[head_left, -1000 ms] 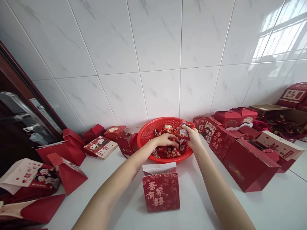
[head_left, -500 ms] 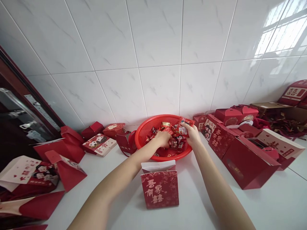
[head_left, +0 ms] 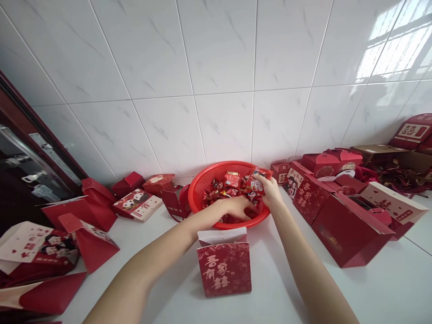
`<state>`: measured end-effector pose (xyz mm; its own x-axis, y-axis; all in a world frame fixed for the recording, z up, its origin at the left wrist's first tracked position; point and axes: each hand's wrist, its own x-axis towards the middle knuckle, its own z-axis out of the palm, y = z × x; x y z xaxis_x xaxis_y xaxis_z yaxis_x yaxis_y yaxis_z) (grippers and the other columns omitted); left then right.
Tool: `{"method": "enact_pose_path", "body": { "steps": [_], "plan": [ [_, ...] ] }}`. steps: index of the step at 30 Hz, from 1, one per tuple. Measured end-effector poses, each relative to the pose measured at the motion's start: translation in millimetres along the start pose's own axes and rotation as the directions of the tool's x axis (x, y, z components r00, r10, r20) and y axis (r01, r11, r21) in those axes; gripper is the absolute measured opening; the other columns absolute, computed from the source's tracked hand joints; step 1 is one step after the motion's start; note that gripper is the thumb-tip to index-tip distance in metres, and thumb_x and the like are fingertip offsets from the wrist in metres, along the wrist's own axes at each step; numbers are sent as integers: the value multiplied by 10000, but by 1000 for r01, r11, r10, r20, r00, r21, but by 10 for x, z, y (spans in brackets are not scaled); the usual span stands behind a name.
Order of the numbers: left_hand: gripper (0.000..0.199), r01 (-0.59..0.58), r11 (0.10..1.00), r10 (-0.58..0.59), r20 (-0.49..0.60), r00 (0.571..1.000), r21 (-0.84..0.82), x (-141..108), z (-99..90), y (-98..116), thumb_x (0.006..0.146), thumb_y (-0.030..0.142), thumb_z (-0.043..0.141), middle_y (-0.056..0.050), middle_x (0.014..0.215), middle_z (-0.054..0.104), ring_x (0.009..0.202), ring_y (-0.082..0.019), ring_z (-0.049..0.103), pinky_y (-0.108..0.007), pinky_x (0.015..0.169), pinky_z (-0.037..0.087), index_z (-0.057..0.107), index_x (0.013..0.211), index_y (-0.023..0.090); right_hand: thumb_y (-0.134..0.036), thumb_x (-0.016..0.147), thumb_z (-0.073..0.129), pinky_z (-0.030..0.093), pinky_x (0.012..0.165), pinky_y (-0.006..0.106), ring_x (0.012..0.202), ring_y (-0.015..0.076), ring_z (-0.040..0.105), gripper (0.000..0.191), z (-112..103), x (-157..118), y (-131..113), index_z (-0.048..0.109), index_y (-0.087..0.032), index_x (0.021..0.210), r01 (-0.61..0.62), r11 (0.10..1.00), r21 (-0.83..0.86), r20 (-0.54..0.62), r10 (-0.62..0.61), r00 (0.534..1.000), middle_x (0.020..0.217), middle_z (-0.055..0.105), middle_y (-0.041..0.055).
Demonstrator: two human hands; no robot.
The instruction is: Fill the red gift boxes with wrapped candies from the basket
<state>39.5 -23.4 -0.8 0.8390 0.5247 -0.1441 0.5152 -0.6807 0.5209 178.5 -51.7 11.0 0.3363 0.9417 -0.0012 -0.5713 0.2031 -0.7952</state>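
Observation:
A red plastic basket holds many wrapped candies, mostly red. My left hand reaches into its front right part, fingers apart and pointing down among the candies; the fingertips are partly hidden. At the basket's right rim my right hand is closed on red candy packets, pinched between thumb and fingers. Between my forearms stands a red gift box with pale Chinese characters on its front. Its top is open, with a white flap raised at the back.
Several red gift boxes stand on the left, including one with cartoon figures and a flat one. More boxes crowd the right side. A cardboard carton sits far right. White tiles rise behind the white tabletop.
My left hand has shifted right and toward the front of the basket, uncovering candies in the middle. My right hand stays at the rim with the packets.

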Motion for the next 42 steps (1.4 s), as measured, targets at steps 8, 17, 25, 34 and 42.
{"method": "enact_pose_path", "body": {
  "steps": [8,17,25,34,42],
  "plan": [
    [348,194,969,-197,1,980,156,5,18,-39,535,96,779,-2,685,726,655,-224,658,-274,621,464,802,842,259,-200,537,818,574,552,288,592,201,700,216,-31,44,38,677,-195,700,13,1000,-9,19,-13,1000,654,741,4],
    [253,223,974,-224,-231,947,-31,-40,-141,-247,635,130,770,-20,866,754,802,-234,680,-277,729,498,770,875,210,-182,527,798,571,567,284,605,193,694,202,-6,30,25,676,-186,688,10,1000,-4,0,-10,1000,651,730,4],
    [241,188,962,-249,-347,904,-200,-49,-218,-373,745,255,756,-60,1004,773,977,-257,689,-331,912,502,768,972,176,-216,496,801,558,540,282,567,184,667,207,14,0,5,672,-193,656,31,999,-9,9,-31,999,617,720,-7],
    [193,62,907,-259,-439,860,-416,-7,-277,-384,759,353,713,-21,803,702,792,-198,632,-325,793,500,687,781,164,-233,495,816,564,595,302,616,203,692,249,-16,27,22,663,-193,687,33,998,-50,27,-31,999,649,726,-5],
    [357,-317,565,-321,-557,766,-762,-166,-363,-66,652,453,823,13,756,627,678,-128,557,-255,654,453,642,781,174,-275,494,840,569,665,326,692,226,714,273,-1,12,-10,689,-196,707,26,995,-98,96,-17,995,710,754,11]
  ]
}}
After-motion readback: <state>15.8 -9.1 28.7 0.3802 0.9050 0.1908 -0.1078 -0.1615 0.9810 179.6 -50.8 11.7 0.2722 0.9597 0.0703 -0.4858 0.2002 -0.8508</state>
